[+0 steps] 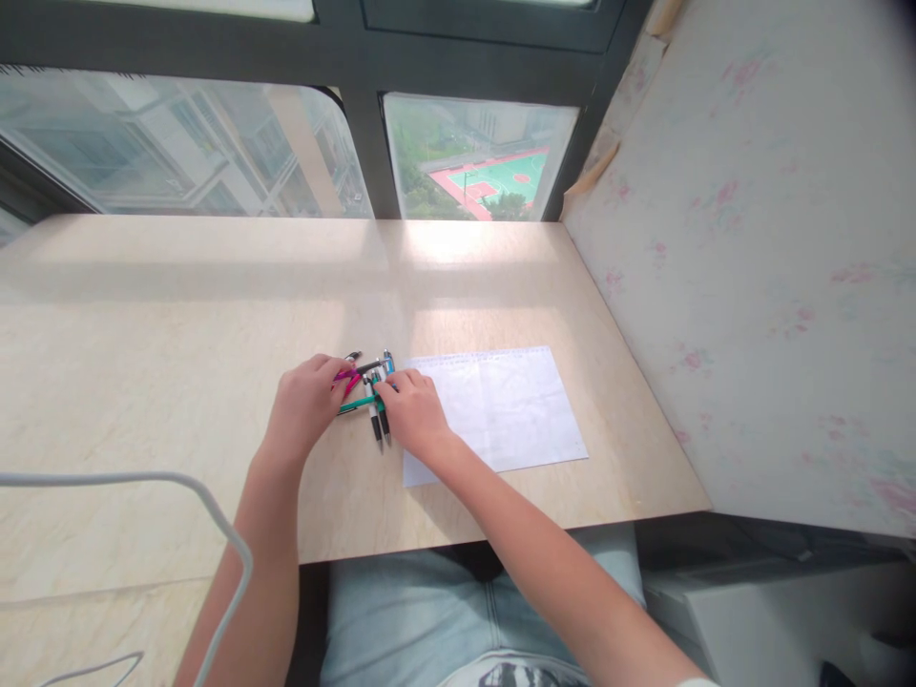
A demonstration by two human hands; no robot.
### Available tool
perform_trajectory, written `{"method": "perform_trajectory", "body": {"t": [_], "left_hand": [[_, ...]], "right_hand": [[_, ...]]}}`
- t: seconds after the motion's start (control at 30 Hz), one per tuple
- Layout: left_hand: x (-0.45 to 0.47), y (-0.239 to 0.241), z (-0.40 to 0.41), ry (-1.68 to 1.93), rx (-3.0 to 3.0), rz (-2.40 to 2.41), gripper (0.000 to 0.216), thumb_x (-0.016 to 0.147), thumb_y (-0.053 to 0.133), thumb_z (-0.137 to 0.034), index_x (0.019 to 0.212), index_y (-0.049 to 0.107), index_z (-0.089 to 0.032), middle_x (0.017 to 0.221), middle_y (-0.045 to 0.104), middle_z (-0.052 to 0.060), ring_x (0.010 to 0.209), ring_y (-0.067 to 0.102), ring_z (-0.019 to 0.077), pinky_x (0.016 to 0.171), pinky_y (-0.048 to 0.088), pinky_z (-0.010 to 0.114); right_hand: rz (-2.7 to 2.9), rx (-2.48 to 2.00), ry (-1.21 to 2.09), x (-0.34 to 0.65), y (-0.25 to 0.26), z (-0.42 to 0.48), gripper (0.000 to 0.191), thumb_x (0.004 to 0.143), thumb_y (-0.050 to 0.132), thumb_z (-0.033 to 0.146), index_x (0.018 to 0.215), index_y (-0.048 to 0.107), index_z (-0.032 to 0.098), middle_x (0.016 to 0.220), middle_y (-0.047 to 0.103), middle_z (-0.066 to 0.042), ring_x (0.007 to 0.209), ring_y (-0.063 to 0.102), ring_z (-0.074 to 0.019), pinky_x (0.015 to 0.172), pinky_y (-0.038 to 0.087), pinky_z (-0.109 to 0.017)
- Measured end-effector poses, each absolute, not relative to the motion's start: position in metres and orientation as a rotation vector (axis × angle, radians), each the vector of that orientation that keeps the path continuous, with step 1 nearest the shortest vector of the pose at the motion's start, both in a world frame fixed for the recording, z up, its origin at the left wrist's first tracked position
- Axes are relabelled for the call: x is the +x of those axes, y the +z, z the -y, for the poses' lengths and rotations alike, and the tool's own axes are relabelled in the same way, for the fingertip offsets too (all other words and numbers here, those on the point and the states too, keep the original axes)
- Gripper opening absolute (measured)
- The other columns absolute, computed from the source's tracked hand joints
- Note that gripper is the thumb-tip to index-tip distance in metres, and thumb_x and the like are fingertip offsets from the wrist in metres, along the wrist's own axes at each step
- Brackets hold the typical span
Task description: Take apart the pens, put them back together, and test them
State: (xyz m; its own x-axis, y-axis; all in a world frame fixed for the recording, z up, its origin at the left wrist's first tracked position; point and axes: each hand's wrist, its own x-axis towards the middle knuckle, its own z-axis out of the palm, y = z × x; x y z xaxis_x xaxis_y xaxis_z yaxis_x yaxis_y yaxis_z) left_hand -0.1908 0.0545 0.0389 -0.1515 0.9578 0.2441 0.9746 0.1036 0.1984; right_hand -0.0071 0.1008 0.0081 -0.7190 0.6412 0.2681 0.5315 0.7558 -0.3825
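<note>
A small pile of pens lies on the pale tabletop between my two hands. My left hand (309, 396) is at its left side, fingers curled round the ends of pens, with a pink pen (351, 385) and a green pen (356, 405) against them. My right hand (416, 410) reaches in from the right, its fingertips closed on pens in the pile. Two pens with white barrels and black grips (376, 425) point toward me below the fingers. A dark pen (369, 366) lies across the top, near a blue pen (388, 360). My fingers hide part of the pile.
A white sheet of paper (501, 410) lies flat on the table (178, 353), partly under my right hand. A grey cable (207, 496) arches across the lower left. A flower-patterned wall (759, 286) bounds the right side, and a dark-framed window (379, 153) stands behind.
</note>
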Motion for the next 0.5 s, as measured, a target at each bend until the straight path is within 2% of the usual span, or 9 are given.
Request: {"method": "perform_trajectory", "body": {"t": [0.07,0.23,0.5], "left_hand": [[-0.183,0.033,-0.041,-0.466,-2.047,2.264,0.025,0.089,0.046,-0.03,0.095,0.068,-0.02,0.098,0.068,0.01,0.086,0.065,0.025,0.075,0.049,0.036],[-0.172,0.026,-0.022,-0.665,-2.002,2.24,0.025,0.09,0.048,-0.031,0.102,0.067,-0.02,0.109,0.068,0.011,0.099,0.065,0.0257,0.088,0.05,0.038],[-0.169,0.02,0.031,-0.781,-1.656,2.38,0.028,0.089,0.049,-0.027,0.113,0.062,-0.021,0.116,0.064,0.011,0.111,0.059,0.0272,0.1,0.045,0.043]], "right_hand": [[2.534,-0.897,0.43,-0.001,0.011,-0.098,0.028,0.092,0.05,0.012,0.115,0.063,0.021,0.117,0.062,-0.009,0.108,0.049,-0.0247,0.086,0.041,-0.037],[2.415,-0.913,0.53,0.04,0.015,-0.088,0.038,0.088,0.051,0.011,0.123,0.06,0.021,0.118,0.063,-0.009,0.109,0.051,-0.025,0.09,0.043,-0.039],[2.165,-1.136,0.513,0.145,-0.004,-0.077,0.035,0.088,0.046,0.012,0.119,0.062,0.018,0.113,0.065,-0.012,0.108,0.056,-0.0262,0.093,0.047,-0.045]]}}
